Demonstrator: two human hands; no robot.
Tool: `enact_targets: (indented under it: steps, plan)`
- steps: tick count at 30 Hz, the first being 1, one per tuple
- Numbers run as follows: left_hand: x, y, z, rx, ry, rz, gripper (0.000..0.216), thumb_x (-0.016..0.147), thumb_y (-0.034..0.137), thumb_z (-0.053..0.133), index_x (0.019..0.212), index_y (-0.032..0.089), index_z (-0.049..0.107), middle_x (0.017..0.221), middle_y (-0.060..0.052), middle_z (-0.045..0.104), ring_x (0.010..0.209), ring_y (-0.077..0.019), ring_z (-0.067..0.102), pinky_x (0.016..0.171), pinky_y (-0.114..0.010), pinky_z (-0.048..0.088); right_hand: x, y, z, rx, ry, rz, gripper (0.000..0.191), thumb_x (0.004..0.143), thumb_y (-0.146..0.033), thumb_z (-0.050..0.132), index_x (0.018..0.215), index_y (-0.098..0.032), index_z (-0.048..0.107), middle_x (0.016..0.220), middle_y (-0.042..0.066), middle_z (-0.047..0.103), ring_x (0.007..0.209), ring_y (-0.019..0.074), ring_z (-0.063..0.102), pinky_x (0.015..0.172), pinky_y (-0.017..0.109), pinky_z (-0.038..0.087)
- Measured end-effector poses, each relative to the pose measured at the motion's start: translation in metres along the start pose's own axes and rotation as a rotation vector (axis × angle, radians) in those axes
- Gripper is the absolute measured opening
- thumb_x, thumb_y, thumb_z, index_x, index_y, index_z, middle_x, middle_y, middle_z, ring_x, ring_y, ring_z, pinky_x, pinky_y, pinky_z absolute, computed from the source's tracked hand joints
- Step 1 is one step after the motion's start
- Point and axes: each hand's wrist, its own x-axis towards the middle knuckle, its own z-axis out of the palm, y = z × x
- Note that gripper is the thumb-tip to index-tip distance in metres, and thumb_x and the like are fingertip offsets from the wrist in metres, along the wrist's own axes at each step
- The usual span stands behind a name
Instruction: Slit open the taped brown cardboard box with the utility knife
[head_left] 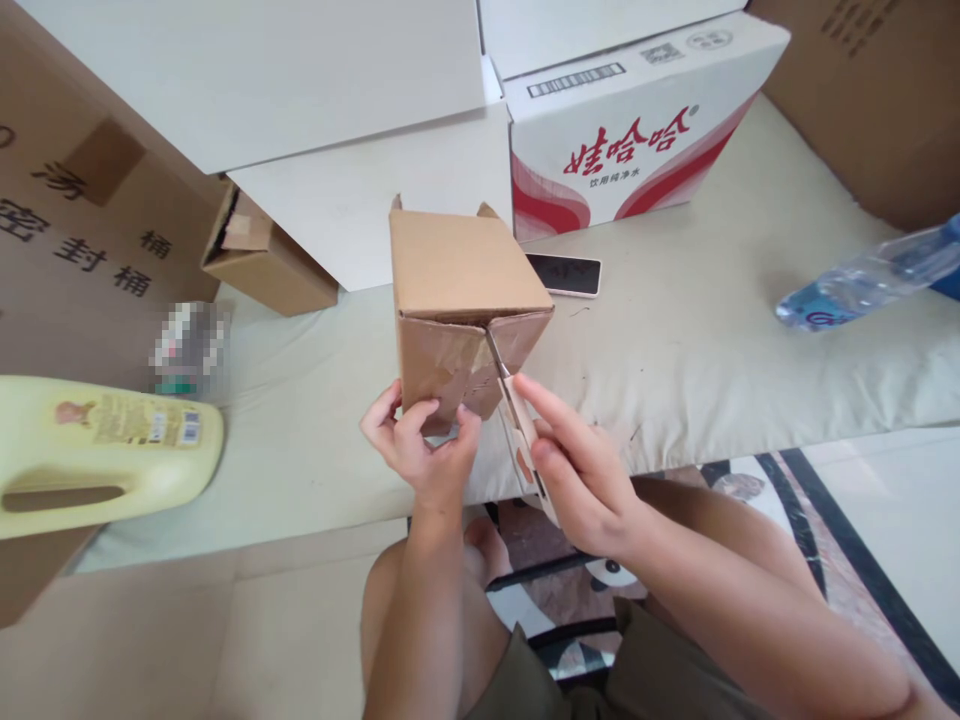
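A small brown cardboard box (461,290) stands tilted on the pale cushioned surface (697,360) in front of me. My left hand (420,440) grips the box's lower front flap, fingers curled round its edge. My right hand (577,460) is closed on a utility knife (521,430) with a white and red handle. Its blade is pushed up into the taped seam at the box's front corner. Torn tape shows on the box's front face.
A white and red water carton (637,130) and larger white boxes (315,120) stand behind. A phone (564,274) lies beside the box. A yellow jug (97,450) lies at left, a water bottle (870,275) at right, and a small open brown box (262,260) at back left.
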Motion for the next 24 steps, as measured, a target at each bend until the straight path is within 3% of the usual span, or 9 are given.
enact_targets:
  steps: [8, 15, 21, 24]
  plan:
    - [-0.003, -0.001, 0.000, -0.029, -0.006, -0.003, 0.035, 0.070, 0.014, 0.070, 0.099, 0.023, 0.054, 0.119, -0.008, 0.050, 0.111, -0.0225, 0.061, 0.089, -0.039, 0.054, -0.001, 0.004, 0.002, 0.034, -0.021, 0.042, 0.051, 0.107, -0.028, 0.037, 0.157, -0.031, 0.038, 0.067, -0.003, 0.053, 0.051, 0.0134, 0.048, 0.047, 0.027, 0.047]
    - [-0.005, -0.002, 0.001, -0.068, -0.020, -0.054, 0.037, 0.068, 0.011, 0.071, 0.099, 0.023, 0.055, 0.121, -0.008, 0.049, 0.106, -0.0210, 0.062, 0.084, -0.037, 0.056, -0.006, 0.013, 0.009, 0.092, -0.051, 0.059, 0.059, 0.108, -0.027, 0.038, 0.163, -0.027, 0.018, 0.071, -0.005, 0.052, 0.054, 0.0123, 0.047, 0.049, 0.026, 0.044]
    - [0.001, 0.005, 0.000, -0.082, -0.014, 0.018, 0.032, 0.069, 0.010, 0.072, 0.094, 0.023, 0.057, 0.120, -0.007, 0.052, 0.108, -0.0203, 0.063, 0.084, -0.035, 0.056, 0.004, 0.009, 0.000, -0.001, 0.028, -0.042, 0.049, 0.106, -0.020, 0.039, 0.155, -0.025, 0.038, 0.068, -0.006, 0.051, 0.051, 0.0093, 0.045, 0.049, 0.022, 0.044]
    - [-0.001, 0.006, 0.001, -0.087, -0.010, 0.013, 0.030, 0.069, 0.010, 0.072, 0.091, 0.022, 0.056, 0.120, -0.007, 0.052, 0.101, -0.0183, 0.064, 0.078, -0.033, 0.056, 0.005, 0.009, 0.001, -0.036, 0.021, -0.100, 0.049, 0.104, -0.015, 0.040, 0.152, -0.025, 0.044, 0.068, -0.006, 0.052, 0.052, 0.0083, 0.048, 0.053, 0.021, 0.048]
